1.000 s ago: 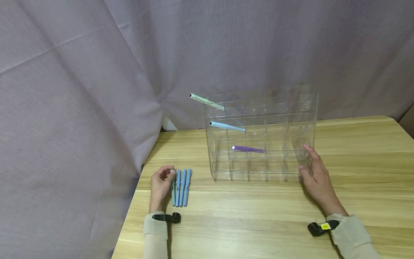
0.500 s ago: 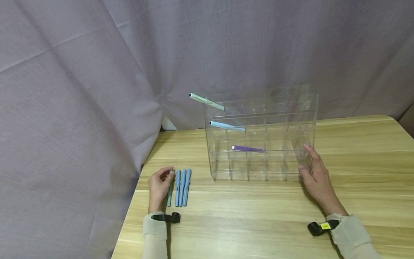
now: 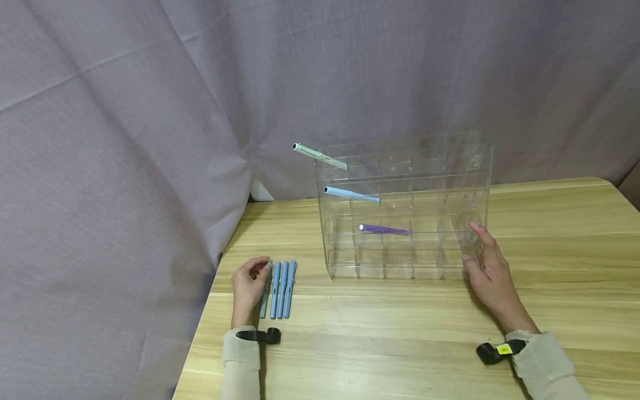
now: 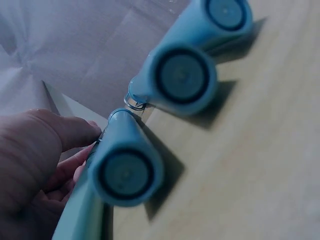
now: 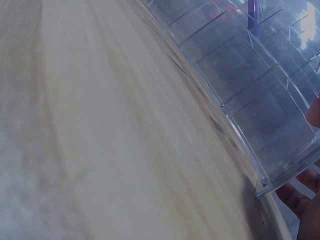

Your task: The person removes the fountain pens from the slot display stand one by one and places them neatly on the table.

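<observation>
At the left of the table my left hand point(image 3: 248, 286) pinches the top end of a muted green pen point(image 3: 264, 305) between thumb and fingers. Right beside that pen lie 3 blue pens point(image 3: 280, 297) in a row, caps pointing away from me. The left wrist view shows the green pen point(image 4: 77, 215) along the fingers, close to the nearest blue pen point(image 4: 125, 160). My right hand point(image 3: 492, 278) holds the right side of a clear acrylic rack point(image 3: 400, 272), thumb in front; some of its fingers are hidden behind the side wall in the head view.
Across the rack's tiers rest a light green pen point(image 3: 320, 156) at the upper left, a light blue pen point(image 3: 350, 194) below it and a purple pen point(image 3: 382, 229) lower down. A grey curtain point(image 3: 350, 72) hangs behind the wooden table point(image 3: 370, 344).
The green pen's lower end has swung left, away from the blue pens. My left hand shifted slightly left, then back right. The right hand and the rack stay in place.
</observation>
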A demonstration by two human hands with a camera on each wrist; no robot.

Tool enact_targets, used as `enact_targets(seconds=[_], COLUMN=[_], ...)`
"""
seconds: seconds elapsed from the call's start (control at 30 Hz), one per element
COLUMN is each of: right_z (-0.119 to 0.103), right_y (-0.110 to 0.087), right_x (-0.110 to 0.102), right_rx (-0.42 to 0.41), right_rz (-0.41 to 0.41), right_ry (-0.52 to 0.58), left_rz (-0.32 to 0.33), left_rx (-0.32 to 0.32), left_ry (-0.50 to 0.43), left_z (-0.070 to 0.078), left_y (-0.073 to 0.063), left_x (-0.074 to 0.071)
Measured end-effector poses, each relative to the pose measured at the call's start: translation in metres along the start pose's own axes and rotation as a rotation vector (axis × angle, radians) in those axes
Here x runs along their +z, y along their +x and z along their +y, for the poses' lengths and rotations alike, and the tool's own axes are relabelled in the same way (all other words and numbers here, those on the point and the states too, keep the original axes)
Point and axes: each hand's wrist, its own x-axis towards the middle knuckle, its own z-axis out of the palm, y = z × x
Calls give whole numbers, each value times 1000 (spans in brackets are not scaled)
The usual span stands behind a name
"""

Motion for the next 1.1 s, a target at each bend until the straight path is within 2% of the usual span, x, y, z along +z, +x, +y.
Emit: enact_targets(seconds=[0.17,0.3,0.43,0.6,0.77,0.83,0.97,1.1], right_z=[-1,-1,0,1,1,1,3,5], right_y=[0,-1,-2,-1,-1,-1,-1,-1], right_x=[0,0,0,-1,1,3,4,1], right_rx=[7,5,-3,0,-4,-20,-39,-17], right_rz=[-4,-9,-5,-5,13,24,37,23], right_ry=[6,10,12,20,21,23,25,20], left_rz=[33,78,98,106,98,83,46,14], left_rx=[7,46,110,221,323,346,372,404], left_ry=[4,-55,-146,-269,-348,-368,-397,-433], left_z=[5,17,44,92,130,139,146,154], left_y=[3,9,16,25,23,19,13,8], left_x=[2,2,1,-1,-1,2,9,18])
